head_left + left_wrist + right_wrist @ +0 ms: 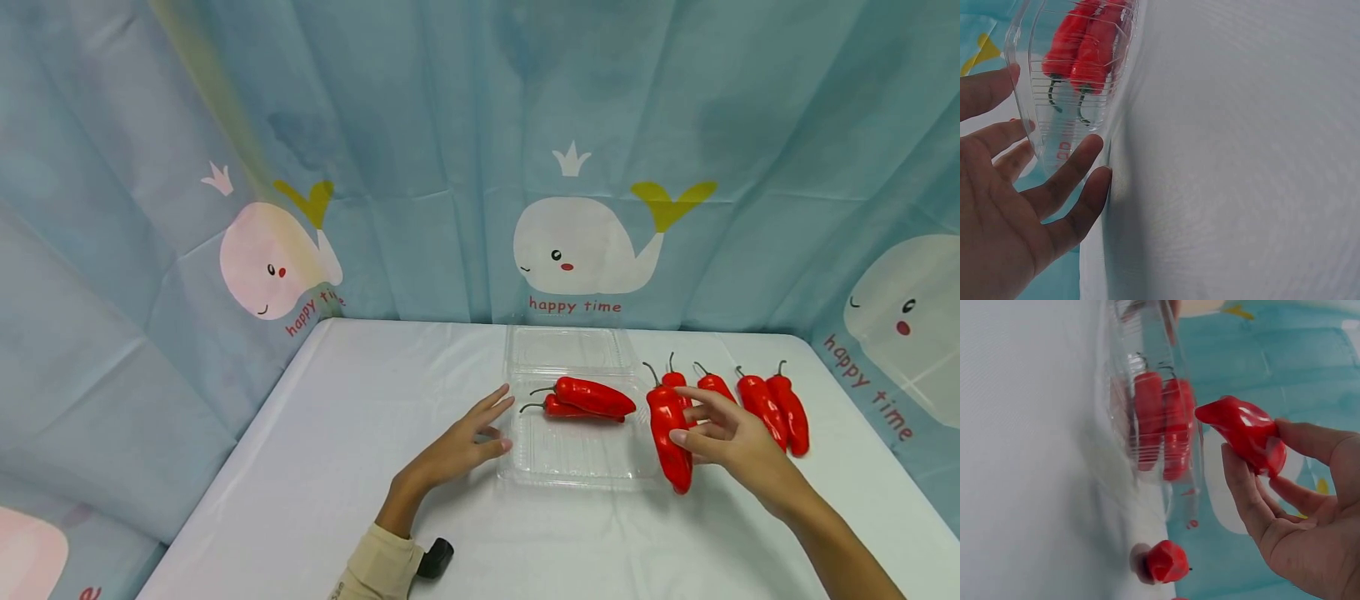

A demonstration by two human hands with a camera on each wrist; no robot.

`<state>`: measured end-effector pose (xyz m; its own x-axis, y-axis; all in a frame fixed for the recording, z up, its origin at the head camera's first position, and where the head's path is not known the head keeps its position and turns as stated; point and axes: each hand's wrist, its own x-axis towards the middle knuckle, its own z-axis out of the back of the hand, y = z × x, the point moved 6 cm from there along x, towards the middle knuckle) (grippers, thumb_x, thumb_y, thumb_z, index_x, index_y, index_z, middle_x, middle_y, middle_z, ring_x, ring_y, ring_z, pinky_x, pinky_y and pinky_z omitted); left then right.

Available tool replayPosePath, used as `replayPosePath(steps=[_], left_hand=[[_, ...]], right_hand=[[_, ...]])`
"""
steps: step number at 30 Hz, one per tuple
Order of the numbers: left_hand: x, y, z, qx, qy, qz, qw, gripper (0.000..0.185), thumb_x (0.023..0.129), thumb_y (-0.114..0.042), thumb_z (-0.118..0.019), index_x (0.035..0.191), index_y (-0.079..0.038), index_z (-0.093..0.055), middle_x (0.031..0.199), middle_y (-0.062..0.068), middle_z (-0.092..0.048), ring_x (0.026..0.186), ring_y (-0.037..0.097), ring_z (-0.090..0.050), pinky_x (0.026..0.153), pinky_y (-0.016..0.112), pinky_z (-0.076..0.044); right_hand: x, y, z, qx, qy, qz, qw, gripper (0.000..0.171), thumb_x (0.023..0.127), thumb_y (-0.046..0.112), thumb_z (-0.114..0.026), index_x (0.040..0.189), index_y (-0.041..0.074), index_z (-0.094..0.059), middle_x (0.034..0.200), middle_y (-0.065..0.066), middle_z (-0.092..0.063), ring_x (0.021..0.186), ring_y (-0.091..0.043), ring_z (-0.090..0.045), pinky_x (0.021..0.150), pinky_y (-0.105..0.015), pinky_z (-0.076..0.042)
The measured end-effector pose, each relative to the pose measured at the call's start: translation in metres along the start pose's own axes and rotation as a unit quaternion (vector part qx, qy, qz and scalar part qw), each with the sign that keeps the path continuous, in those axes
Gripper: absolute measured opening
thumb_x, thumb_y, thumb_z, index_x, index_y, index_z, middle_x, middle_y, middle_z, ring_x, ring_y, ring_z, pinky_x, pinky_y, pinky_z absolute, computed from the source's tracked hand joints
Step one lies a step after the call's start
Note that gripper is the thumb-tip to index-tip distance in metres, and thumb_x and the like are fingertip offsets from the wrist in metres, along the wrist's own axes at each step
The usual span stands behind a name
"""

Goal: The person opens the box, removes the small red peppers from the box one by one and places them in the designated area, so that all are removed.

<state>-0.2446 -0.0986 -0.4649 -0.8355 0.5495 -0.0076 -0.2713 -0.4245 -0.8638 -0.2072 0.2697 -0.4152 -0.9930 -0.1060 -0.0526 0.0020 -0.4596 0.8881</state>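
My right hand (735,442) pinches a long red pepper (670,433) between thumb and fingers. It holds the pepper above the table beside the right rim of a clear plastic clamshell box (570,462), stem pointing away from me. Inside the box two red peppers (596,397) lie sideways, one leaning on the other, stems to the left. With fingers spread, my left hand (457,446) is at the box's left rim; in the left wrist view its fingertips (1092,145) are right at the clear wall. The right wrist view shows the held pepper (1247,434) near the box's side.
Several more red peppers (761,408) lie on the right of the white table (360,400), partly behind my right hand. The box's lid (570,348) is folded back towards a blue curtain (420,167) with whale prints, which encloses the table's back and sides.
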Motion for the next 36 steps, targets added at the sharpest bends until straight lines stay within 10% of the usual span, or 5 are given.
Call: replayPosePath(steps=[36], left_hand=[[-0.001,0.000,0.001,-0.003,0.000,0.003,1.0000,0.070,0.107,-0.028,-0.062,0.169,-0.015,-0.031,0.179,-0.008,-0.013,0.133,0.031,-0.062,0.112,0.060,-0.048]], right_hand=[[-0.028,-0.079,0.020,-0.037,0.024,-0.172,0.984,0.094,0.096,0.038,-0.078,0.163,-0.003,-0.026,0.133,-0.024,-0.060,0.102,-0.016,-0.070,0.084,-0.042,-0.065]])
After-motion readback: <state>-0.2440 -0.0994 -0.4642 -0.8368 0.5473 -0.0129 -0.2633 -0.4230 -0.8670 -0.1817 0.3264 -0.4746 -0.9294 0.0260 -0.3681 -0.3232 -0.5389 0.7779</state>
